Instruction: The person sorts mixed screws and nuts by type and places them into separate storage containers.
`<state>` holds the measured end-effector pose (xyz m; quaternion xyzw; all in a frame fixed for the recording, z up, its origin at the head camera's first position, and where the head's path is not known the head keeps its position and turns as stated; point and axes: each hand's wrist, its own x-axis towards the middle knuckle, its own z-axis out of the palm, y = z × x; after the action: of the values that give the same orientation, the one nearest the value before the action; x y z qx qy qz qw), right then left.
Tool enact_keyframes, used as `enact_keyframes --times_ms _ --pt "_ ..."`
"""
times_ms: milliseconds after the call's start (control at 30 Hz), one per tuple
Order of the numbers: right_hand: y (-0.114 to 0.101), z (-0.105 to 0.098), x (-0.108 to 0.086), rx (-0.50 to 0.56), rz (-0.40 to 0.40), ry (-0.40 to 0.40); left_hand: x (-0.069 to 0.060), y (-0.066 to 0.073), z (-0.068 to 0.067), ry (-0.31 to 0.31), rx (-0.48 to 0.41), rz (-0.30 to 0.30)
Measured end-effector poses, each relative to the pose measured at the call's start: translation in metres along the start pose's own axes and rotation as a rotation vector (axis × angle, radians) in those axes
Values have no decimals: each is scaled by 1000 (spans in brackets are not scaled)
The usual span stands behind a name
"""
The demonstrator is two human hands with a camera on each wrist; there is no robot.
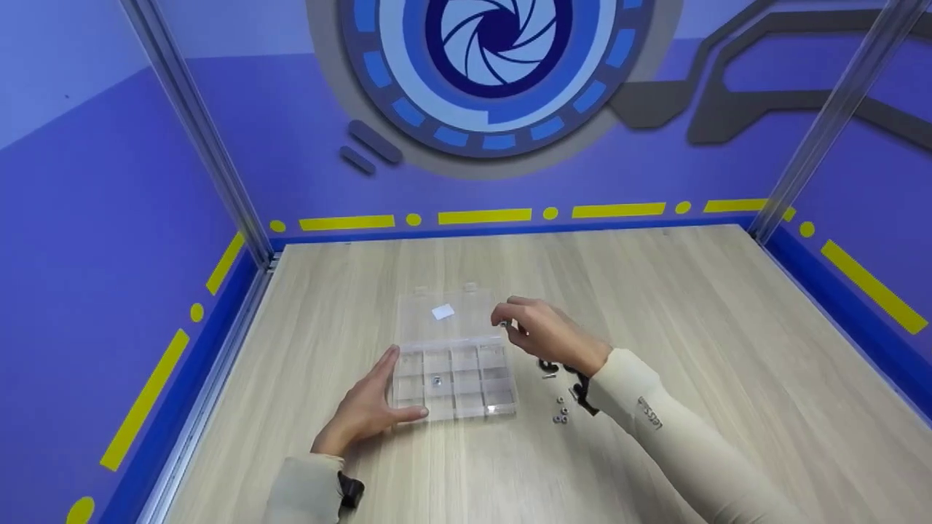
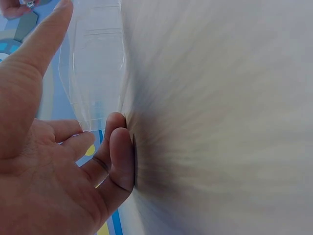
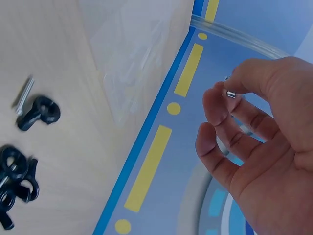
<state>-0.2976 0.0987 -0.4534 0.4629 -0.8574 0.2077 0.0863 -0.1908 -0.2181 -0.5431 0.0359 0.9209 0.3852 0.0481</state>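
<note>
Clear plastic compartment box (image 1: 467, 381), a grid of small cells, lies flat on the pale wood-grain table (image 1: 328, 306) between the person's hands, its transparent hinged lid (image 1: 473, 318) folded back on the far side, presumably so every cell can be reached from above. One small silver metal piece (image 1: 437, 380) sits in the middle row, second column from the left.

At the box's left side, the left hand (image 1: 371, 399) is spread, thumb at the near edge and index finger along the side, likely to keep the light box from sliding. The right hand (image 1: 546, 331) hovers near the lid's right edge, thumb and fingertips pinching a tiny shiny metal part (image 3: 231, 94); a fingertip hold seems suited to something so small. A white paper slip (image 1: 443, 311) shows at the lid. Loose silver nuts (image 1: 564, 412) lie to the right of the box, within easy reach of the right hand.

In the head view the right forearm partly hides the black ring-shaped pieces with short stems (image 3: 47, 111); the right wrist view shows them plainly, beside a thin silver pin (image 3: 24, 96). Only the left wrist view reveals the left hand's lower fingers bent, close against the tabletop.
</note>
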Motion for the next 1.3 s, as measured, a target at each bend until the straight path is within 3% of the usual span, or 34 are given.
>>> enact_keyframes --times_ms 233,533,1067,1300 --pt "-13 9 14 15 5 -63 1 0 0 -2 0 -9" --pt "-25 24 29 0 -37 -83 1 2 -1 5 -5 -5" --pt "-42 52 43 27 -3 -189 0 -1 0 8 12 22" --pt "-47 64 49 30 -38 -223 1 0 0 3 11 6"
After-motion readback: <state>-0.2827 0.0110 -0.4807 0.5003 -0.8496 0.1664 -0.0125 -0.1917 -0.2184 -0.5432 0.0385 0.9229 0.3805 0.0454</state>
